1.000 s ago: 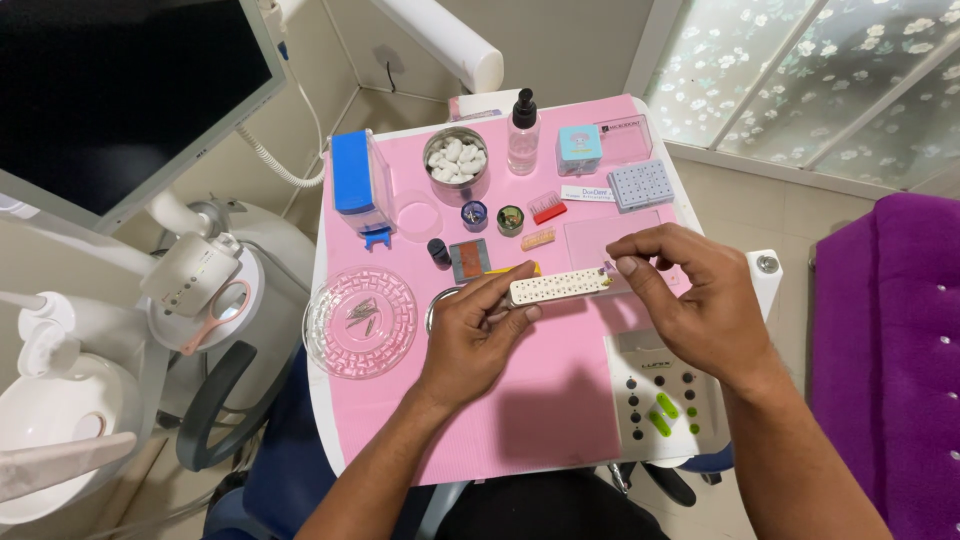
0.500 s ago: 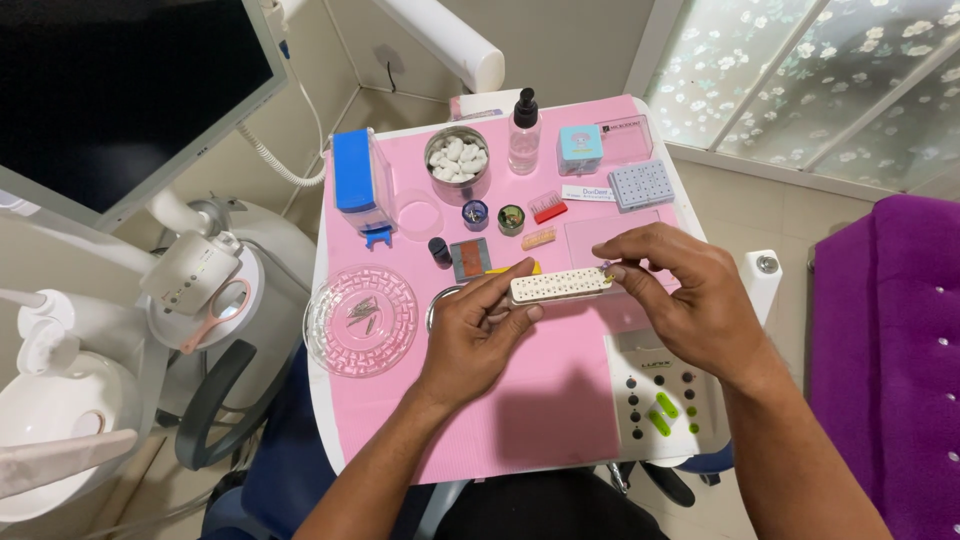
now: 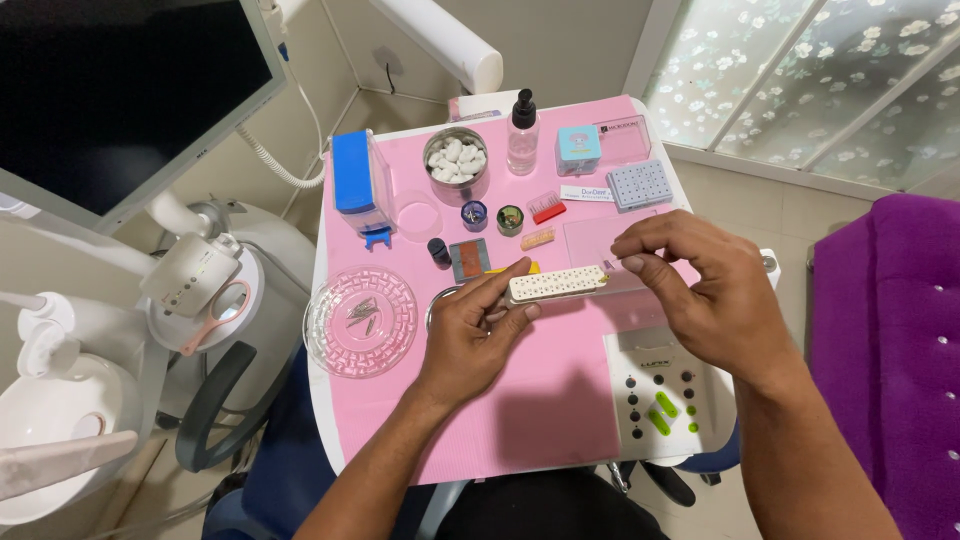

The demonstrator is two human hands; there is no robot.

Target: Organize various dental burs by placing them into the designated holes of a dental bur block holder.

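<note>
My left hand (image 3: 470,330) holds a long cream block with rows of small holes (image 3: 556,284) by its left end, level above the pink mat (image 3: 520,400). My right hand (image 3: 705,290) is at the block's right end, thumb and forefinger pinched together at a thin clear lid or strip (image 3: 612,264) that I cannot make out well. Both hands hover over the middle of the tray.
On the mat lie a clear glass dish with small metal pieces (image 3: 360,320), a blue box (image 3: 352,180), a bowl of white rolls (image 3: 455,160), a pump bottle (image 3: 522,135), small jars and a grey perforated block (image 3: 640,185). A control panel (image 3: 660,400) sits front right; a monitor (image 3: 110,90) at left.
My right hand has shifted slightly right along the block's end and its fingers have pinched closer. The left hand keeps the block nearly still.
</note>
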